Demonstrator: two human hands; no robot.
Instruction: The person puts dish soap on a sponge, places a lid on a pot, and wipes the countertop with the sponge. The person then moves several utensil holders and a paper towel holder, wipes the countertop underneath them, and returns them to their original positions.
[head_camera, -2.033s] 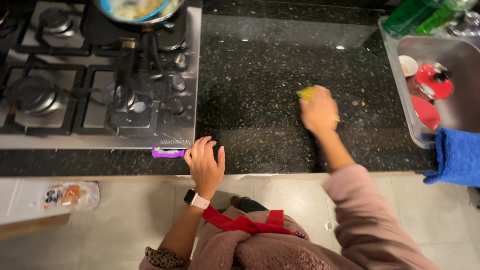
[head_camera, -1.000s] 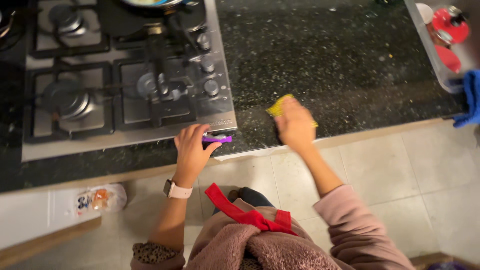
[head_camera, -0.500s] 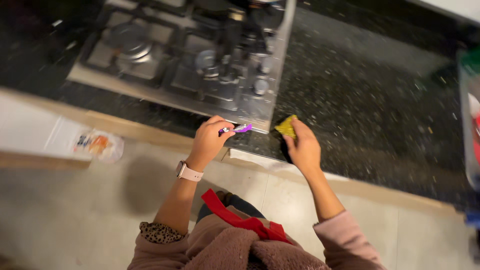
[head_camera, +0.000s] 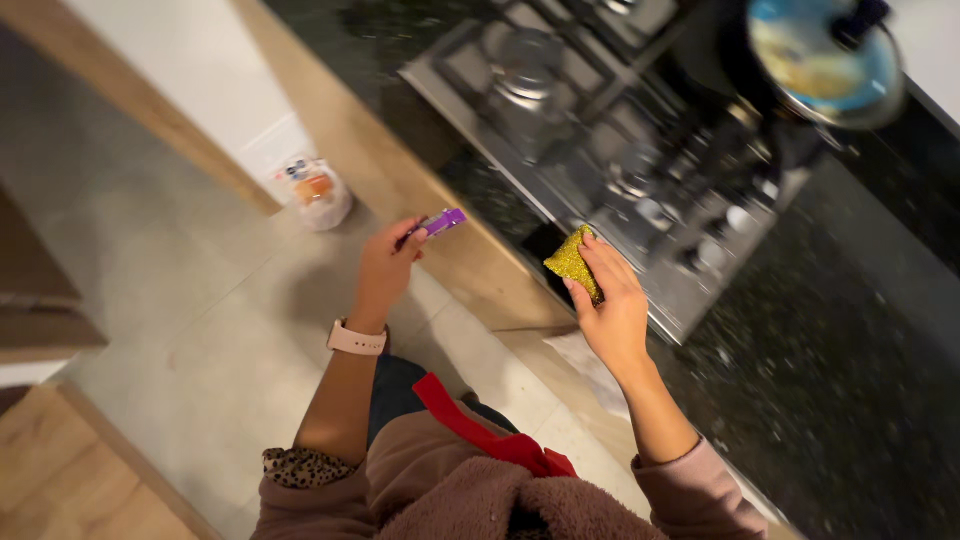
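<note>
My left hand (head_camera: 385, 262) holds a small purple object (head_camera: 441, 221) up in the air, off the counter's front edge. My right hand (head_camera: 612, 305) grips a yellow-green scrub sponge (head_camera: 573, 262) against the black speckled countertop (head_camera: 820, 370) just in front of the steel gas hob (head_camera: 620, 150). A watch with a pale band sits on my left wrist.
A pan with a blue rim (head_camera: 820, 70) stands on a far burner, food inside. A tied plastic bag (head_camera: 315, 190) lies on the tiled floor by the white cabinet. A white paper or cloth (head_camera: 590, 365) hangs at the counter's front edge.
My left hand has lifted the purple object off the hob's edge and pulled it away from the counter. My right hand slid the sponge left to the hob's front. The view has swung round.
</note>
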